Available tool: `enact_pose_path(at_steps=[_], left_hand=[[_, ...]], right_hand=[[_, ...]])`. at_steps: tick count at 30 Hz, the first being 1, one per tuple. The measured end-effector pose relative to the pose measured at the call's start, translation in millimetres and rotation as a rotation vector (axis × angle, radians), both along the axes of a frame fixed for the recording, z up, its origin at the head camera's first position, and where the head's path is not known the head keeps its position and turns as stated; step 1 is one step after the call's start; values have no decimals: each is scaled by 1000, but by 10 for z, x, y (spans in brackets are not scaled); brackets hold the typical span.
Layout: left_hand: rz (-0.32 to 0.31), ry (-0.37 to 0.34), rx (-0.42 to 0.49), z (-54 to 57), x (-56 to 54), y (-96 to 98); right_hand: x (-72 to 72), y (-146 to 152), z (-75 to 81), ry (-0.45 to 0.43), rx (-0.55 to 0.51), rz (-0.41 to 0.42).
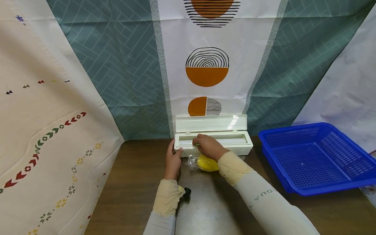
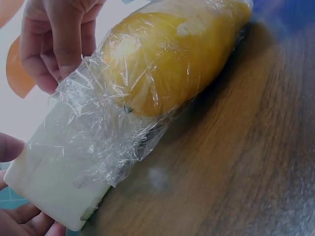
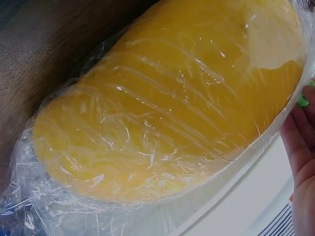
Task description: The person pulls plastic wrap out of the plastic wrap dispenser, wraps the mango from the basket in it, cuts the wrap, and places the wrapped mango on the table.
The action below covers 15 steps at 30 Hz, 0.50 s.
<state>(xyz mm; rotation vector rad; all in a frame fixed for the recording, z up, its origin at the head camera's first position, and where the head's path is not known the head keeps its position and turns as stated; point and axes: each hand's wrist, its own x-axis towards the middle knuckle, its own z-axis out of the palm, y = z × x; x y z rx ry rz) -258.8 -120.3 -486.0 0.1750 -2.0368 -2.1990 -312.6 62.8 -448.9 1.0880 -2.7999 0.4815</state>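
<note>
Currently: Two-Point Hold

Left side. My left hand point(image 1: 172, 161) is clamped on the left end of the white box point(image 1: 242, 150); the thumb lies on the front wall and the fingers lie along the end wall. The box stands on the brown table point(image 1: 132, 182), near the printed backdrop point(image 1: 207, 39). Its lid point(image 1: 210, 124) is raised at the rear, and a pale roll point(image 1: 235, 141) lies lengthwise inside.

Right side. My right hand point(image 1: 209, 147) is over the front of the box. Its fingers are curled together and pinch a small green piece point(image 1: 197, 144) at the front rim, left of the middle. My fingers hide most of this piece, so I cannot tell its full shape.

Item position. The yellow item point(image 1: 207, 164) lies on the table just in front of the box, below my right wrist. It is long, rounded and wrapped in clear film point(image 1: 192, 162). The film bunches in loose creases at the item's left end; in the left wrist view, it overlaps the front wall of the box.

Surroundings. The blue basket point(image 1: 308, 163) stands to the right of the box. A dark object point(image 1: 187, 192), partly hidden, sits beside my left cuff point(image 1: 168, 197).
</note>
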Motion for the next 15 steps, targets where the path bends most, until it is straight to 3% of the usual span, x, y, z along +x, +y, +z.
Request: enact_pose_path(at_steps=[7,15], left_hand=[[9,3,-9,-29,-19,-13],[20,-9,-5,-334,-204,-26]], right_hand=[[0,-12,-6,0,7,-13],[-8,25,-50,31,11,-24]])
